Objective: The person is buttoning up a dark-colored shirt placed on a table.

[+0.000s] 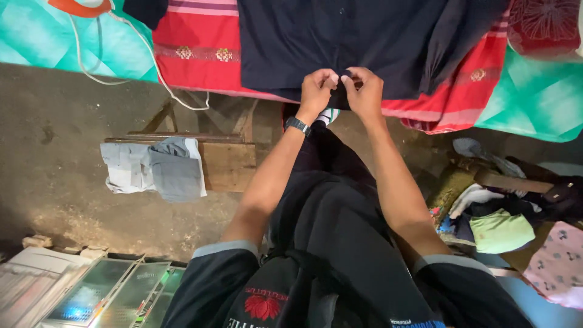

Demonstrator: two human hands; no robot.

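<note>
Side by side at the near hem of a dark navy garment (364, 36): left hand (316, 91) and right hand (366, 92), fingers curled and pinched shut on a fold of the dark cloth at the edge closest to the body, thumbs almost touching. Both hands equally near, the left marked by a black wristwatch (297, 125), both forearms reaching straight ahead from dark short sleeves with grey cuffs. Garment spread flat and directly ahead of the hands, running away from the wearer toward the top of the view, its long axis roughly in line with the forearms, one sleeve or side panel folded over at the right. Beneath it, a red striped cloth (194, 54) with small woven motifs, laid over a turquoise patterned cover (534, 91) on the work surface. Far upper left, one orange-and-white iron (82, 6), only partly in frame, with its white cord (146, 54) trailing down off the edge, well apart from both hands. Lower left of the hands, on a wooden bench (228, 164) over bare concrete floor (54, 140), one small stack of folded grey and pale clothes (155, 170). Right of the legs, a loose heap of mixed clothes (501, 225), pale green, white and a pink print among them. Count: two hands, one dark garment in hand, one iron, one folded stack, one loose heap.
</note>
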